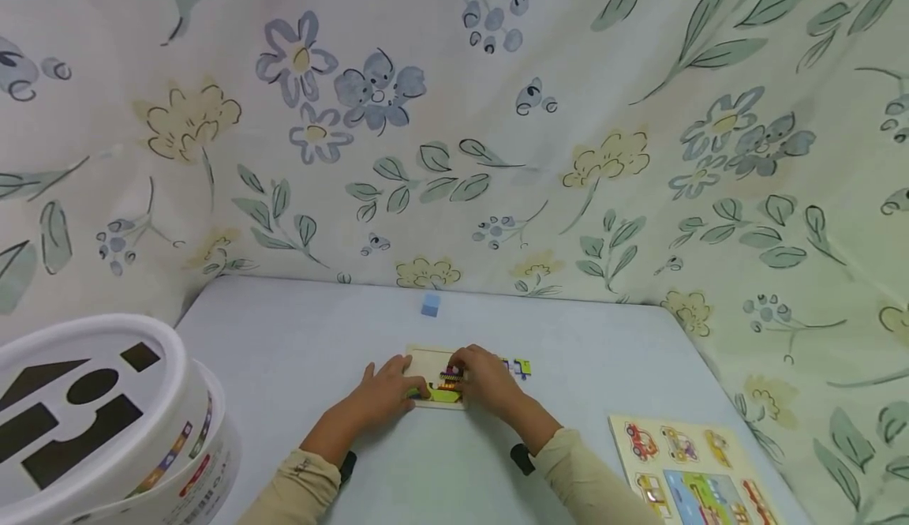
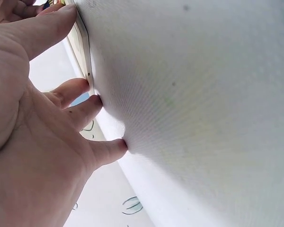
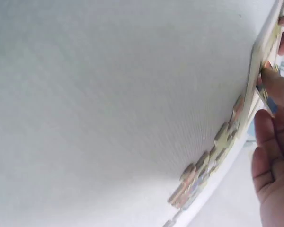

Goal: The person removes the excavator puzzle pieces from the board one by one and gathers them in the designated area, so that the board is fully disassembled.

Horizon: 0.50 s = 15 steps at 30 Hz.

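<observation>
A small pale wooden puzzle tray [image 1: 428, 361] lies on the table with green and yellow pieces [image 1: 442, 395] along its near side. My left hand [image 1: 383, 392] rests at the tray's left side, fingers spread, the thumb [image 2: 61, 21] over its edge and other fingertips on the tablecloth. Between thumb and fingers, my right hand [image 1: 490, 383] pinches a dark patterned puzzle piece [image 1: 450, 374], tilted over the tray. In the right wrist view that puzzle piece [image 3: 270, 103] is partly hidden by the thumb. Loose puzzle pieces [image 1: 522, 367] lie right of the tray, partly behind the right hand.
A blue block [image 1: 430, 305] sits beyond the tray. At the front right lies a wooden picture board [image 1: 649, 462] with vehicle pieces. A white tub [image 1: 202, 462] with a shape-cutout lid [image 1: 166, 343] stands at the left. Floral fabric [image 1: 454, 154] hangs behind the table.
</observation>
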Tool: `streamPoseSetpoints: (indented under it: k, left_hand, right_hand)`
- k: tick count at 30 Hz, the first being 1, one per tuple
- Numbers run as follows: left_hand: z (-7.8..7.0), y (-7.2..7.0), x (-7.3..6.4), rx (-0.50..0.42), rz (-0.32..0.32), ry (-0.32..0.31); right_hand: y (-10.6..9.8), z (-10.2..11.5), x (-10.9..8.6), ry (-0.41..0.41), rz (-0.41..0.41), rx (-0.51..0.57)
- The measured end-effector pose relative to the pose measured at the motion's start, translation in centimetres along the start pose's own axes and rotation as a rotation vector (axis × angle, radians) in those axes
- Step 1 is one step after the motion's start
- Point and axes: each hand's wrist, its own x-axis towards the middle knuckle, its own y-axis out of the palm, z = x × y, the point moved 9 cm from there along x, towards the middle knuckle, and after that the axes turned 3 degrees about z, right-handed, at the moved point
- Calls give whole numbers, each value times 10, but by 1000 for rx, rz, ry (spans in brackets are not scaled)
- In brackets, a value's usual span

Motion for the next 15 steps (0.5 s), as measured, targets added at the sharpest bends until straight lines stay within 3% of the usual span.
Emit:
streamPoseSetpoints:
  k: [6,11,15]
  left_hand:
    - [-4,2,0,5,6,6]
    - [-5,1,0,3,5,14]
    - [-3,1,1,-4,6,5]
  right_hand:
    - [-3,4,-8,-50,-30,76]
    - [-6,-1,-11,-48,-38,188]
    - [-6,-5,-10,-48,-45,215]
